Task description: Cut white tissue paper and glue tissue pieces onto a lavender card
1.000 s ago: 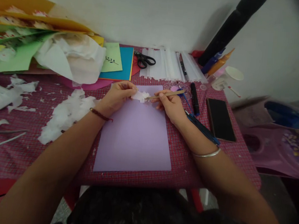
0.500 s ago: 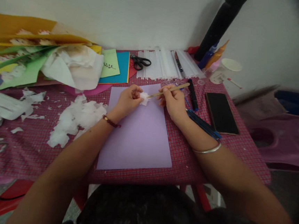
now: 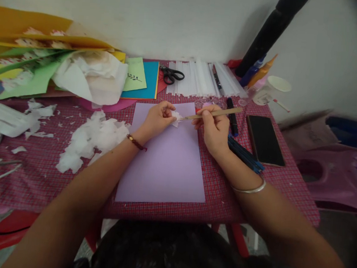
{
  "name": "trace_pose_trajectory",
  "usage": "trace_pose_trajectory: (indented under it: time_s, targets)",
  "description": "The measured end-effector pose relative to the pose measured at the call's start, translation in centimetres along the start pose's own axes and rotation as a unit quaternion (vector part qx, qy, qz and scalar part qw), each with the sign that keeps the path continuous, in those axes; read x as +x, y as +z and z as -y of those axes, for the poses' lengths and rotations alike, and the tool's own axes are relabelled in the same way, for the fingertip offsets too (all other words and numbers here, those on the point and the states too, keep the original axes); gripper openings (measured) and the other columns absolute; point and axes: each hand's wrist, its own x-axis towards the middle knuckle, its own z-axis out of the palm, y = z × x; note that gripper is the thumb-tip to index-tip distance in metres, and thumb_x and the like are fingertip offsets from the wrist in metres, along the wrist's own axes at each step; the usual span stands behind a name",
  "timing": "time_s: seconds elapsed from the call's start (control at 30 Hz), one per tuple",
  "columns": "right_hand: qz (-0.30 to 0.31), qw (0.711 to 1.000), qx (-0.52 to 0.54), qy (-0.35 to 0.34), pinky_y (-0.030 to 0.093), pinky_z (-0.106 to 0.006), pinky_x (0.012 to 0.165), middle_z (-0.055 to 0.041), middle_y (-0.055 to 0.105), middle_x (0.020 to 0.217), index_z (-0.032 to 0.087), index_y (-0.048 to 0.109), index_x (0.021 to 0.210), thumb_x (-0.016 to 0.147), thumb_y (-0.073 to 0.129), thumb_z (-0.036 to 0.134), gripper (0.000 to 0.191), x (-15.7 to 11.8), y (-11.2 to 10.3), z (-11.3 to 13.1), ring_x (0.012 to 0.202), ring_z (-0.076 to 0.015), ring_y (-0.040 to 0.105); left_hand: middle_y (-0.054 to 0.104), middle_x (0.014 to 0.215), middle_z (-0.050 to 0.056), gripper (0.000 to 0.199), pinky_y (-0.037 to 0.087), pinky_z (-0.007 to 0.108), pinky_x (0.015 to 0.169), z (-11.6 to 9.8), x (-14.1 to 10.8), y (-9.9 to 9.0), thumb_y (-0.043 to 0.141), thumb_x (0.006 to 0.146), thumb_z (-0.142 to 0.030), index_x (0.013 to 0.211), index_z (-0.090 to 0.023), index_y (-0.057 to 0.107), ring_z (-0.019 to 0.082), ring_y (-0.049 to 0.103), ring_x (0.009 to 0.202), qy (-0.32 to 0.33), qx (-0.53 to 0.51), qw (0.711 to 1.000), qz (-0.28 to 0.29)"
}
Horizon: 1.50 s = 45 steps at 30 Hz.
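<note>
My left hand point(image 3: 159, 119) is closed in a pinch on a small white paper flower point(image 3: 176, 118) with a frilled edge, just above a lilac sheet of paper point(image 3: 166, 166). In my right hand point(image 3: 213, 131) is a slim wooden stick point(image 3: 224, 112), gripped like a pen. Its thin tip points left and meets the flower's edge, or nearly so; I cannot tell whether they touch. Left of the sheet lies a loose pile of white paper pieces point(image 3: 92, 137). A black marker point(image 3: 232, 118) rests beyond my right wrist.
Blue pens point(image 3: 244, 154) and a black phone-like slab point(image 3: 265, 140) lie right. Behind are black-handled scissors point(image 3: 173, 75), white glue sticks point(image 3: 195, 79), coloured cards point(image 3: 148, 79) and a paper cup point(image 3: 273, 89). Wrapped paper flowers point(image 3: 87, 69) and a white device point(image 3: 6, 119) occupy the left.
The wooden stick now lies flatter, and my right hand has shifted slightly to the right. My left hand still pinches the flower. The whole view has moved a little.
</note>
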Motion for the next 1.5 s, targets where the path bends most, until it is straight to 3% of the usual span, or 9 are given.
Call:
trace_pose_trajectory:
  time_s: [0.53,0.7,0.83,0.9,1.0,1.1,1.17,1.3,1.5]
  targets:
    - [0.134,0.945,-0.288,-0.071,0.046,-0.032,0.064,-0.0051,0.069,0.079,0.02,0.064,0.091,0.099,0.041,0.029,0.026,-0.3,0.1,-0.2,0.067,-0.0197,0.063,0.058,0.068,-0.004,0.006,0.04,0.022,0.059,-0.1,0.1,-0.5,0.062,0.083,-0.012,0.085,-0.016,0.059,0.009,0.052,0.06,-0.014,-0.101,0.995,-0.013]
    - [0.209,0.868,-0.436,-0.108,0.044,-0.033,0.068,-0.0106,0.072,0.098,0.016,0.067,0.106,0.099,0.039,0.019,0.029,-1.0,0.6,1.2,0.081,-0.0227,0.066,0.052,0.065,-0.004,0.014,0.038,0.022,0.056,0.2,0.1,-0.7,0.058,0.086,-0.012,0.074,-0.018,0.055,0.008,0.046,0.056,-0.031,-0.146,0.984,-0.1]
    - [0.299,0.779,-0.536,-0.126,0.038,-0.032,0.061,-0.0119,0.07,0.106,0.017,0.068,0.107,0.096,0.043,0.013,0.028,-1.8,1.2,2.4,0.081,-0.0221,0.063,0.052,0.064,-0.003,0.014,0.038,0.022,0.056,0.7,-0.1,-0.9,0.059,0.084,-0.01,0.072,-0.018,0.056,0.009,0.046,0.057,-0.022,-0.118,0.987,-0.105]
    - [0.317,0.768,-0.541,-0.131,0.037,-0.031,0.06,-0.0121,0.069,0.108,0.019,0.068,0.106,0.096,0.044,0.013,0.026,-2.0,1.0,2.7,0.082,-0.0219,0.063,0.052,0.063,-0.004,0.014,0.037,0.022,0.056,0.9,-0.2,-0.9,0.058,0.083,-0.01,0.071,-0.018,0.057,0.009,0.046,0.057,-0.015,-0.102,0.99,-0.099]
    - [0.268,0.834,-0.462,-0.136,0.043,-0.032,0.064,-0.0113,0.07,0.104,0.019,0.067,0.105,0.097,0.043,0.016,0.025,-1.9,0.4,2.7,0.082,-0.0222,0.065,0.052,0.063,-0.004,0.014,0.036,0.023,0.055,1.1,-0.2,-1.0,0.059,0.084,-0.012,0.071,-0.018,0.057,0.009,0.046,0.056,-0.02,-0.094,0.991,-0.09]
    - [0.113,0.951,-0.271,-0.099,0.049,-0.034,0.066,-0.0057,0.069,0.084,0.022,0.064,0.098,0.101,0.043,0.031,0.023,-1.4,-0.3,2.2,0.071,-0.0199,0.065,0.053,0.062,-0.003,0.015,0.034,0.023,0.053,1.3,0.1,-1.1,0.059,0.086,-0.014,0.072,-0.018,0.057,0.009,0.044,0.054,-0.037,-0.095,0.992,-0.075]
    - [0.034,0.989,-0.14,-0.024,0.051,-0.034,0.06,-0.0018,0.066,0.071,0.024,0.061,0.09,0.099,0.048,0.043,0.026,-0.9,-0.6,1.6,0.058,-0.0179,0.062,0.053,0.06,-0.003,0.021,0.033,0.024,0.051,1.0,0.2,-1.2,0.055,0.091,-0.019,0.07,-0.018,0.057,0.009,0.044,0.051,-0.048,-0.097,0.992,-0.066]
    - [-0.016,0.988,0.012,0.155,0.047,-0.032,0.045,0.0008,0.062,0.058,0.025,0.061,0.077,0.082,0.068,0.057,0.033,-0.2,-0.6,-0.2,0.046,-0.0174,0.057,0.044,0.051,-0.002,0.047,0.033,0.027,0.051,-1.1,-1.0,-1.4,0.045,0.101,-0.029,0.055,-0.02,0.045,0.011,0.041,0.049,-0.017,-0.042,0.997,-0.056]
    - [0.013,0.982,0.045,0.183,0.047,-0.034,0.044,-0.003,0.066,0.06,0.027,0.066,0.074,0.079,0.071,0.06,0.033,0.0,-0.6,-2.1,0.044,-0.0168,0.057,0.019,0.05,-0.004,0.059,0.015,0.03,0.051,-4.8,-4.9,-3.7,0.057,0.095,-0.026,0.049,-0.022,0.021,0.01,0.02,0.046,-0.002,0.096,0.994,0.046]
